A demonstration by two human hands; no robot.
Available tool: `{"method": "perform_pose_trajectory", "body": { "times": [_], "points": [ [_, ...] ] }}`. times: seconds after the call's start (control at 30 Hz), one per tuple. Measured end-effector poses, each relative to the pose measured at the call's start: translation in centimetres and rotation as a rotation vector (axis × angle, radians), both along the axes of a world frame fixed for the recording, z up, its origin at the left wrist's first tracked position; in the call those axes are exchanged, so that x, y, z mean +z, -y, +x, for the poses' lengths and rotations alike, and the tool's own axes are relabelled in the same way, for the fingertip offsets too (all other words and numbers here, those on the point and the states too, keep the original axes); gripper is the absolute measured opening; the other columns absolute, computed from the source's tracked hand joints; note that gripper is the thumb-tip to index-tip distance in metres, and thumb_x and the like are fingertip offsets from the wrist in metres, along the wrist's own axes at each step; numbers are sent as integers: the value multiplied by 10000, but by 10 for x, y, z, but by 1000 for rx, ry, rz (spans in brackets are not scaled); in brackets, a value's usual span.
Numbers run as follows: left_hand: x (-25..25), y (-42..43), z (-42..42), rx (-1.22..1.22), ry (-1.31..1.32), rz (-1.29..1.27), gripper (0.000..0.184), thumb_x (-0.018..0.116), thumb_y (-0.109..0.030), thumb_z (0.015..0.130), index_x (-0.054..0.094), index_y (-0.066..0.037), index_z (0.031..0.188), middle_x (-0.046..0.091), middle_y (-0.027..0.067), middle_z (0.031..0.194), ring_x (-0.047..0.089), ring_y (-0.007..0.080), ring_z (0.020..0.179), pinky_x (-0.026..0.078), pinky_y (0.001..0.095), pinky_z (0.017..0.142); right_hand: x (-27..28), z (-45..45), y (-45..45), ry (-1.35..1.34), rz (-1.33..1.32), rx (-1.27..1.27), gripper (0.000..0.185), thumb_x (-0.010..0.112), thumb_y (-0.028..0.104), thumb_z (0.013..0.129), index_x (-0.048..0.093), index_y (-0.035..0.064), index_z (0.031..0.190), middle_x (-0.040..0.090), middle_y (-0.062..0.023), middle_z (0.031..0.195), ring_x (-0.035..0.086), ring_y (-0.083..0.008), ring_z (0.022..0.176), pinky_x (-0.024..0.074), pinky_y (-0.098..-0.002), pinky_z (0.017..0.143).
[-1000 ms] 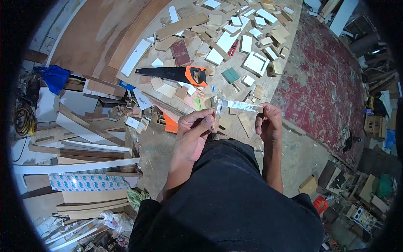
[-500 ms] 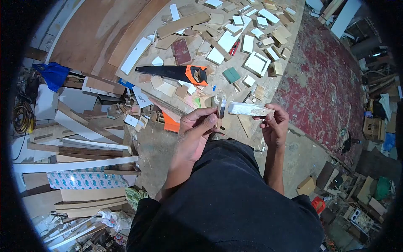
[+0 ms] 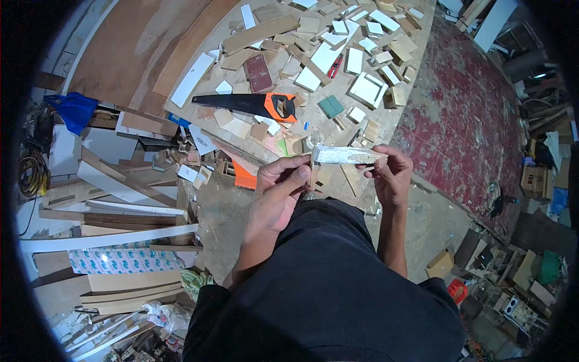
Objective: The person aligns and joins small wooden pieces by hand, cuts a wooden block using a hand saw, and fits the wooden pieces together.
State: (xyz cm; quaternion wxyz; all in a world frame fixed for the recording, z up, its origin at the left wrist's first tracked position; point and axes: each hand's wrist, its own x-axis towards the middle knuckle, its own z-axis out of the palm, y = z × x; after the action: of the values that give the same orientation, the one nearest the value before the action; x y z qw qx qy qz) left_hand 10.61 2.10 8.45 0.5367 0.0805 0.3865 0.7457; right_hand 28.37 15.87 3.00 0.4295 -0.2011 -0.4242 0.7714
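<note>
My right hand point(image 3: 395, 178) pinches one end of a wood block point(image 3: 347, 155) with a white, roughly coated side. The block lies level in front of me, and its left end meets a small, thin wood piece point(image 3: 314, 172). My left hand point(image 3: 280, 190) grips that thin piece between thumb and fingers, holding it upright. Whether the two pieces are joined or only touching, I cannot tell. Beyond my hands, on the worktable, lies a handsaw point(image 3: 241, 105) with a black blade and an orange and black handle.
Many wood and white-faced offcuts point(image 3: 325, 59) cover the worktable point(image 3: 208, 120). A red cutter point(image 3: 335, 66), a dark red block point(image 3: 259, 73) and a green block point(image 3: 330, 107) lie among them. Boards point(image 3: 114, 241) are stacked at left. A worn red floor point(image 3: 461, 133) extends at right.
My right hand has shifted the white-sided block left, closing the gap to the thin piece in my left hand. My left hand has barely moved.
</note>
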Motion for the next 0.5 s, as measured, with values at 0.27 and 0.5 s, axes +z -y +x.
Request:
{"method": "perform_pose_trajectory", "body": {
  "times": [0.27, 0.5],
  "points": [
    [-11, 0, -4, 33, 2, 18, 188, 646, 5, 827, 655, -7, 1015, 648, 93, 889, 585, 138, 753, 495, 270, 690, -4, 2, -2, 8, 7, -33, 255, 635, 56, 842, 585, -54, 1067, 647, -197, 904, 683, -258, 757, 574, -245, 593],
    [-10, -2, -5, 36, 2, 80, 188, 643, 11, 827, 653, -9, 1014, 648, 101, 888, 587, 147, 755, 501, 275, 687, -7, -3, -4, 12, -1, 22, 256, 636, 61, 841, 584, -64, 1059, 645, -197, 901, 684, -266, 758, 580, -265, 613]
  ]
}}
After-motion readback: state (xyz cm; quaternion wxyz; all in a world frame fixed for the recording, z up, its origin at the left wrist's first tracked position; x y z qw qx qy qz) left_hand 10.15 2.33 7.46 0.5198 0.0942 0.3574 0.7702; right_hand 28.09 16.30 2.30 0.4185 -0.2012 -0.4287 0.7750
